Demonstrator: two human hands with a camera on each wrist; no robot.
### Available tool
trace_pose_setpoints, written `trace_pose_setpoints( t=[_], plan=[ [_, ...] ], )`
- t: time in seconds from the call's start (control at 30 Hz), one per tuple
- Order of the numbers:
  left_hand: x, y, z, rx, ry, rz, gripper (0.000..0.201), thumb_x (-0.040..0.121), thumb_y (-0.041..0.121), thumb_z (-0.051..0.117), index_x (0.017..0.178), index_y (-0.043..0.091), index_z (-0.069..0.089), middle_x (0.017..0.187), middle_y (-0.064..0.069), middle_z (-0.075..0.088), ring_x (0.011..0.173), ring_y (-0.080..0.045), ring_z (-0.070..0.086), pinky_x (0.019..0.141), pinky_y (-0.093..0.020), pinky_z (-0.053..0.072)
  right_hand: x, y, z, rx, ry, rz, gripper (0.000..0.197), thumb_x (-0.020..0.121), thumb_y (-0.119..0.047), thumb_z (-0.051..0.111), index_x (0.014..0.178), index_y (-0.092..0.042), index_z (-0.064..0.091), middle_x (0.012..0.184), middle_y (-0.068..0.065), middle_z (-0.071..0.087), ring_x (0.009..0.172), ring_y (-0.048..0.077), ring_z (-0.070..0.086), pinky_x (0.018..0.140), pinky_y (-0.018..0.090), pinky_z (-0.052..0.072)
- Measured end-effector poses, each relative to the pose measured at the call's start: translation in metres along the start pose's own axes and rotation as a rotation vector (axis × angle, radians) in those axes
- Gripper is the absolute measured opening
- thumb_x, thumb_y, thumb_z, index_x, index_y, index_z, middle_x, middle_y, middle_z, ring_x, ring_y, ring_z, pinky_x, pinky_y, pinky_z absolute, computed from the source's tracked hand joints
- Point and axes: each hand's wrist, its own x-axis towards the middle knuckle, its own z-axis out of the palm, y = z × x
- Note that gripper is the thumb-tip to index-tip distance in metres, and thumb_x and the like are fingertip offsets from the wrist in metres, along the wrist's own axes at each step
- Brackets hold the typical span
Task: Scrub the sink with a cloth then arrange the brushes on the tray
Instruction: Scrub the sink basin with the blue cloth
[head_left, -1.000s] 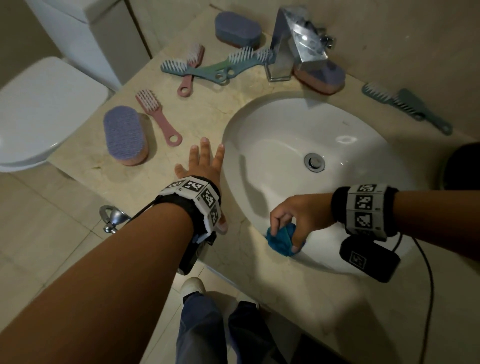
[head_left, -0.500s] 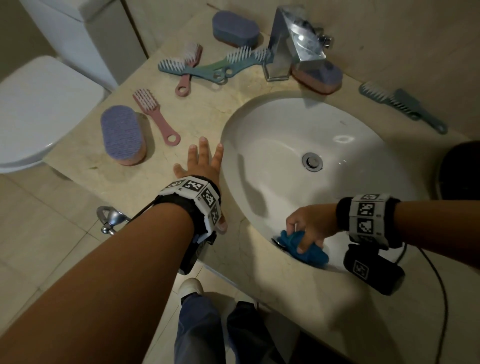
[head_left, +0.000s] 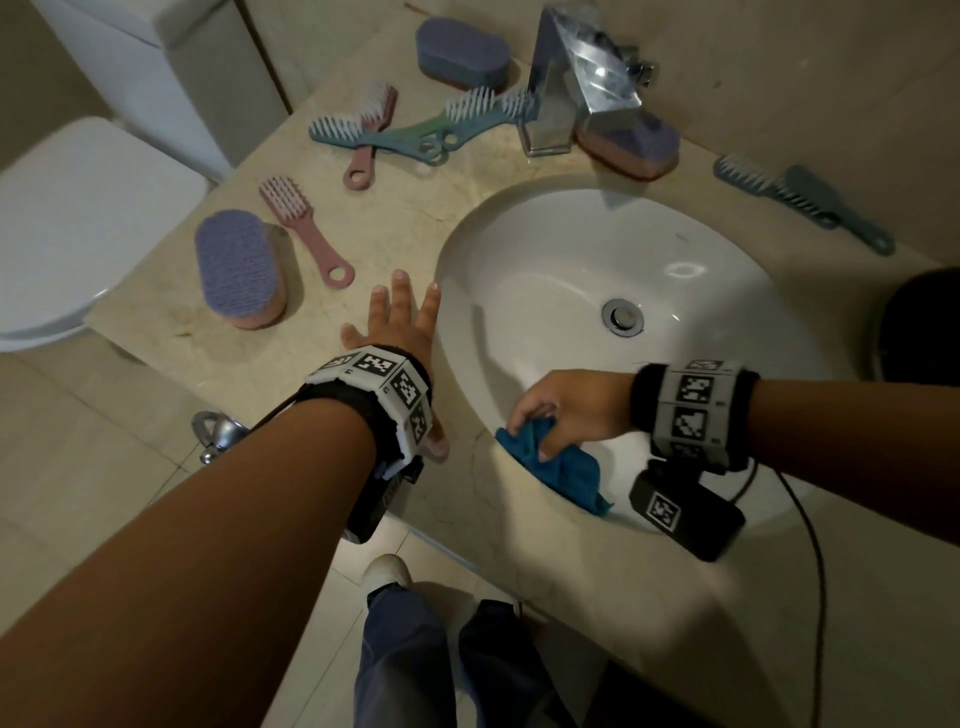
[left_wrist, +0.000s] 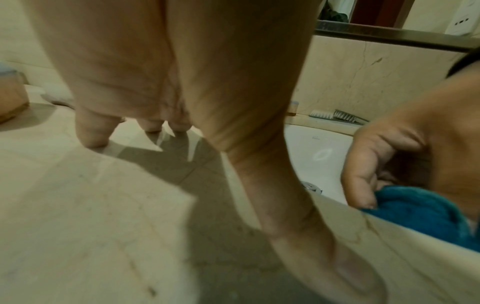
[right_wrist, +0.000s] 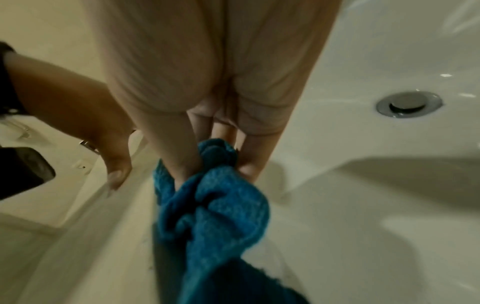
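Observation:
My right hand (head_left: 540, 426) grips a bunched blue cloth (head_left: 563, 470) and presses it against the near left rim of the white oval sink (head_left: 571, 244). In the right wrist view the cloth (right_wrist: 221, 205) is pinched between thumb and fingers and trails toward the camera. My left hand (head_left: 400, 322) lies flat and open on the beige counter (head_left: 415, 218), just left of the basin. Brushes lie scattered: a pink handled brush (head_left: 304, 231), a purple scrub brush (head_left: 239, 265), crossed teal brushes (head_left: 395, 135), and grey brushes (head_left: 800, 205) at the right.
A chrome faucet (head_left: 576, 88) stands behind the basin, with a purple block brush (head_left: 636, 143) beside it and another one (head_left: 462, 52) farther back. The drain (head_left: 622, 314) is mid-basin. A toilet (head_left: 67, 218) is on the left. A dark round object (head_left: 919, 322) sits at the right edge.
My right hand swept the cloth to the right along the sink's near rim, then back to the left. The left hand stayed flat on the counter.

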Motion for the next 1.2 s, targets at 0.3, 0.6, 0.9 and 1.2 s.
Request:
trace_pose_setpoints(
  t=[0.3, 0.6, 0.9, 1.2],
  plan=[
    [-0.001, -0.003, 0.002, -0.021, 0.004, 0.022, 0.166, 0.035, 0.044, 0.093, 0.141, 0.025, -0.033, 0.149, -0.011, -0.038, 0.142, -0.034, -0.023, 0.115, -0.06, 0.007, -0.022, 0.039, 0.005, 0.189, -0.211, 0.041, 0.036, 0.08, 0.009, 0.064, 0.089, -0.024, 0.055, 0.093, -0.009, 0.061, 0.068, -0.002, 0.064, 0.062, 0.021, 0.053],
    [-0.002, -0.001, 0.001, -0.019, -0.001, 0.011, 0.162, 0.039, 0.042, 0.092, 0.142, 0.025, -0.031, 0.15, -0.011, -0.037, 0.143, -0.032, -0.022, 0.115, -0.059, 0.008, -0.02, 0.046, 0.005, 0.252, -0.096, 0.087, 0.052, 0.076, 0.02, 0.049, 0.105, -0.023, 0.054, 0.121, 0.015, 0.052, 0.084, 0.018, 0.055, 0.073, 0.028, 0.051],
    [-0.002, 0.0, -0.002, -0.013, -0.008, 0.003, 0.16, 0.042, 0.039, 0.092, 0.143, 0.024, -0.03, 0.15, -0.011, -0.036, 0.143, -0.033, -0.021, 0.115, -0.059, 0.011, -0.027, 0.035, 0.01, 0.307, -0.202, 0.045, 0.049, 0.075, 0.015, 0.064, 0.098, -0.028, 0.059, 0.106, -0.005, 0.056, 0.09, 0.013, 0.059, 0.084, 0.034, 0.053],
    [-0.003, -0.004, 0.002, -0.01, 0.004, 0.023, 0.163, 0.037, 0.044, 0.092, 0.141, 0.026, -0.032, 0.149, -0.01, -0.038, 0.143, -0.032, -0.023, 0.115, -0.059, 0.008, -0.046, 0.039, 0.011, 0.072, -0.238, 0.006, 0.044, 0.073, 0.003, 0.073, 0.096, -0.034, 0.064, 0.104, -0.002, 0.063, 0.085, 0.002, 0.06, 0.079, 0.014, 0.048]
  ],
)
